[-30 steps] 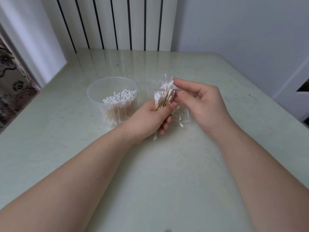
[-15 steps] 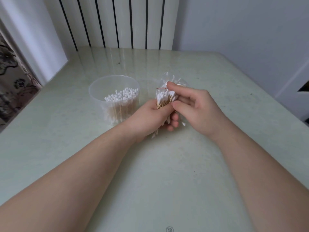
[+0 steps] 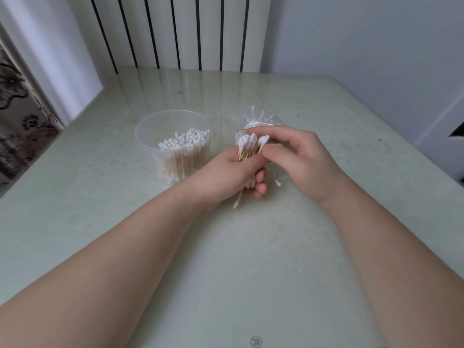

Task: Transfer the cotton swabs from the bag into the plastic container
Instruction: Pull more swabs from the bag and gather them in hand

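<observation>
A bundle of cotton swabs is held upright near the middle of the table, white heads up and wooden sticks down. The left hand is wrapped round the sticks, its fingers curled tight on them from below. The right hand is brought in from the other side, and the heads are pinched between its index fingertip on top and its thumb just under them. The clear bag is seen crumpled behind and beneath the right hand, touching the bundle; whether the sticks are gripped through the film cannot be told. One stray swab is seen poking out below the left hand, its tip pointing down at the table. The round plastic container is standing just to the left of the left hand, towards the table's far left corner, and a packed cluster of swabs is already stood on end inside it, against its right wall. A ribbed radiator is seen beyond the far edge.
</observation>
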